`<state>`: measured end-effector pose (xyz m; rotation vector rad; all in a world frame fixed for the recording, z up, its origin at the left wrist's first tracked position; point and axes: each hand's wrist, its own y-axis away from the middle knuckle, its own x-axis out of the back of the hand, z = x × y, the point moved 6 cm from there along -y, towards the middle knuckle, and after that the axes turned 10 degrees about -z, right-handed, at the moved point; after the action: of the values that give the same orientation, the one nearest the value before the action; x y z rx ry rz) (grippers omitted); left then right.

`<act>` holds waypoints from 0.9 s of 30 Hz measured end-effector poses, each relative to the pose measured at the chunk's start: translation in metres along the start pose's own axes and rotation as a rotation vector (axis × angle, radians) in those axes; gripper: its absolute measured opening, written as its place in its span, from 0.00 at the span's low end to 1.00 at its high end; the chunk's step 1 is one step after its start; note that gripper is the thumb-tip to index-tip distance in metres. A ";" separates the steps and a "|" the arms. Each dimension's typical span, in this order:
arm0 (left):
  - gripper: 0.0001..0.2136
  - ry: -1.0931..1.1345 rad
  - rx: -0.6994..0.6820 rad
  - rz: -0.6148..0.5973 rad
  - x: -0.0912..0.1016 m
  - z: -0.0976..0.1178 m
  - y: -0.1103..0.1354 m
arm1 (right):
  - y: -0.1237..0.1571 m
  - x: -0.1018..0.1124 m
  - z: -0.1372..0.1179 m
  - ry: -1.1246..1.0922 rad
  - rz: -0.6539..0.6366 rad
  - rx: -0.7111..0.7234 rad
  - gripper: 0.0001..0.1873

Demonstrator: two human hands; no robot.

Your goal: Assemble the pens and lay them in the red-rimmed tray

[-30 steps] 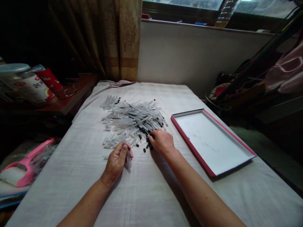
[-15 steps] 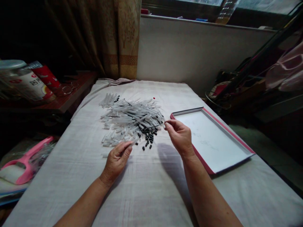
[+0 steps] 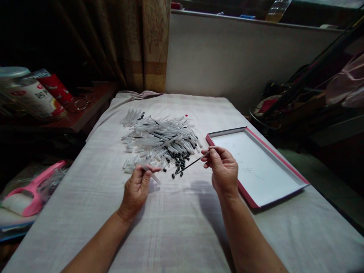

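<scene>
My left hand (image 3: 135,192) pinched a pale tube (image 3: 154,177), my right hand (image 3: 224,167) a dark rod (image 3: 192,164) that a loose grip might drop.

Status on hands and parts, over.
Left hand: holding translucent pen barrel. Right hand: gripping black pen refill. Possible clutter: loose black caps near refill's tip.

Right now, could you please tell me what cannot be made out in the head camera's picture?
All in the head view:
Dark rod: the part gripped is hidden by the right hand.
Clear tube: partly covered by the left hand.
Tray: a stretch of its side wall is behind the right hand.
Bottle: its top is cut off by the upper edge.
Jar label: its small print is too blurred to read.
</scene>
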<state>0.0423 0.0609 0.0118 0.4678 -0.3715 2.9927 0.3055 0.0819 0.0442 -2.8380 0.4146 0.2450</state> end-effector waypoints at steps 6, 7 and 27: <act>0.16 0.238 0.089 0.182 0.019 -0.003 -0.008 | 0.000 0.000 0.014 -0.074 0.027 -0.055 0.13; 0.16 0.312 0.120 0.167 0.018 -0.005 -0.008 | 0.000 0.001 0.016 -0.078 0.032 -0.063 0.14; 0.21 0.463 0.314 -0.482 -0.032 -0.007 0.007 | -0.004 0.020 0.017 -0.113 0.238 -0.004 0.14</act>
<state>0.0699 0.0546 -0.0063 -0.1164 0.2241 2.5682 0.3238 0.0854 0.0252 -2.7590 0.7278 0.4505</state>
